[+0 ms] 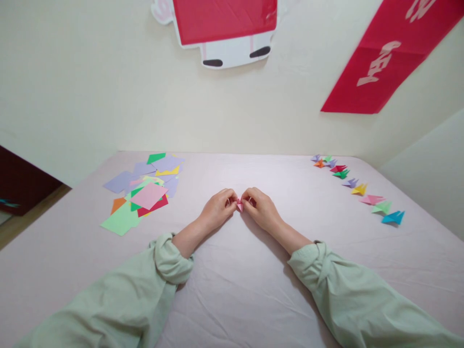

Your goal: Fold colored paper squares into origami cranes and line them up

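Note:
A small folded piece of pink paper [239, 206] is between my two hands over the middle of the table. My left hand [219, 207] pinches its left side between thumb and fingers. On the other side, my right hand [261, 207] pinches it the same way. Fingertips cover much of the paper, so only a small pointed part shows below them. Both hands are close together, with the wrists low near the cloth.
A loose heap of coloured paper squares [148, 195] lies on the left. Along the right edge runs a row of folded paper cranes [393, 218] in several colours. The pale cloth [232, 290] has creases. Behind the table stands a wall [108, 96] with red decorations [224, 21].

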### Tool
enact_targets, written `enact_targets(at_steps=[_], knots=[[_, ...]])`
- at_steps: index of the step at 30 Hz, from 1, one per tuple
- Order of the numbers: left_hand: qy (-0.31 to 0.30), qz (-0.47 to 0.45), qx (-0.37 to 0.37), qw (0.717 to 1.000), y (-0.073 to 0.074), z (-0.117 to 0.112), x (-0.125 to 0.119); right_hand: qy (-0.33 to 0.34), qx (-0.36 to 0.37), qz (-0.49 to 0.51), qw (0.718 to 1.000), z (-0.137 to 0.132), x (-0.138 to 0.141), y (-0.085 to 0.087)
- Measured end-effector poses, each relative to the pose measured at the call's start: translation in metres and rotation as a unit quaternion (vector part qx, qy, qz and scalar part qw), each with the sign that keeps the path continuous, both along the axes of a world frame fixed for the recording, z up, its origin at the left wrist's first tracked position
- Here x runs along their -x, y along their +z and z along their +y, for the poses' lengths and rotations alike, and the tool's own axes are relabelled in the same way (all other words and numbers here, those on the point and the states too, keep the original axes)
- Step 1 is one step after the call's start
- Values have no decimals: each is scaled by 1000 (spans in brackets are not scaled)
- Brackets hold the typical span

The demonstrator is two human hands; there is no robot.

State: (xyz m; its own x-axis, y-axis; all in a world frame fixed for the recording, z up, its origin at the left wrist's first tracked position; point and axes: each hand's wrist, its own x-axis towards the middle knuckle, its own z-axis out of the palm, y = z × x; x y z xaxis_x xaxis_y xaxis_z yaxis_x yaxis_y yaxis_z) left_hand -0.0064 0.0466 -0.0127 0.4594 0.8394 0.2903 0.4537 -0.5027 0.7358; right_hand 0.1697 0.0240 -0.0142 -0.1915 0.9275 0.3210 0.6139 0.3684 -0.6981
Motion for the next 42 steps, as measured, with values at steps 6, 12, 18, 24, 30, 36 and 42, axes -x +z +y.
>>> enact_targets(at_steps=[6,12,18,24,30,36,42], knots=[[37,-29,27,999,-1,1,1,-31,18,51,998,2,-1,0],[52,-46,39,997,0,1,0,-49,30,77,995,2,-2,5],[53,-40,38,997,1,0,-1,-55,28,75,995,3,-4,2],[21,-19,8,1000,-3,2,-1,-25,6,26,999,2,-2,1],[9,-7,1,1000,-3,1,-1,-1,6,2,1000,0,0,2],[24,4,18,1000,1,-1,-3,-1,9,16,1000,0,0,2],[69,-18,36,997,-1,1,-2,-48,27,66,996,1,-2,5]])
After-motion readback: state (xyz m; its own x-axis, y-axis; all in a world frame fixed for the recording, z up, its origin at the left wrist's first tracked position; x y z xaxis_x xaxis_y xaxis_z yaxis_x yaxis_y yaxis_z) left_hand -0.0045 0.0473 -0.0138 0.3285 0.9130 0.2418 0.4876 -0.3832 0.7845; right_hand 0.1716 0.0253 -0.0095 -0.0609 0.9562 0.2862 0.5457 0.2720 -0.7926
